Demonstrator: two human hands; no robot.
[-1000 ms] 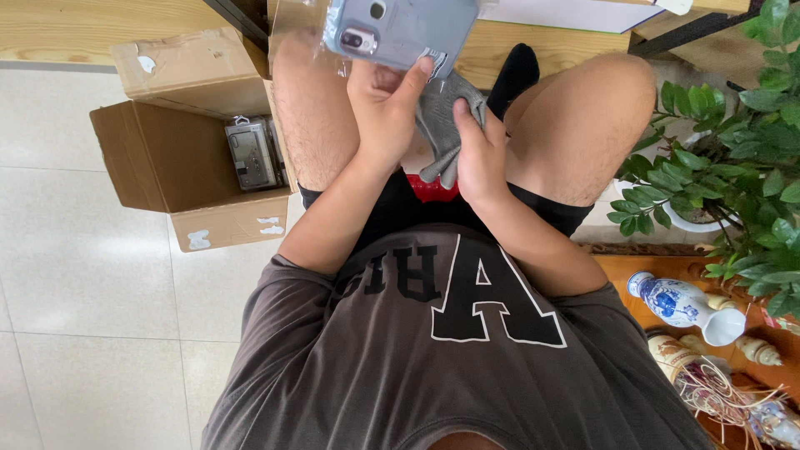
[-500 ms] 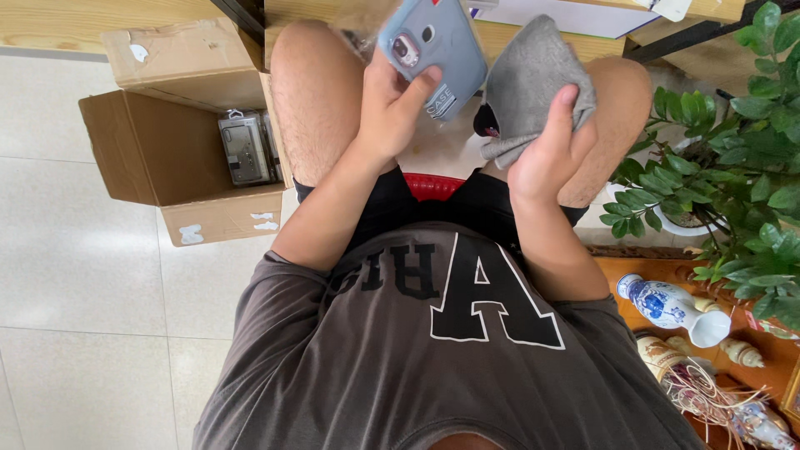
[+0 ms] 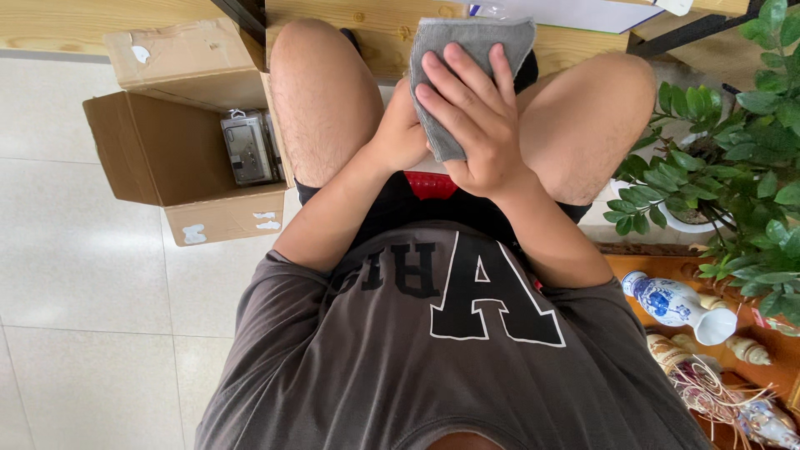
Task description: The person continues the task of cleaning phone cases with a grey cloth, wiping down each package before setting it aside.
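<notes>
I sit with both hands raised over my knees. My right hand (image 3: 477, 125) lies spread on a grey cloth (image 3: 475, 40) and presses it flat, fingers pointing away from me. My left hand (image 3: 400, 133) is tucked behind the cloth with only its wrist and heel showing. The blue-grey phone it held a moment ago is hidden under the cloth.
An open cardboard box (image 3: 158, 158) with a grey metal device (image 3: 246, 148) stands on the tiled floor at my left. A wooden table edge (image 3: 83, 25) runs along the top. At my right are a potted plant (image 3: 733, 158), a blue-and-white vase (image 3: 675, 304) and shells.
My left hand brought the phone in from the upper left. My right hand lifted the cloth off my lap and laid it over the phone, which is now covered.
</notes>
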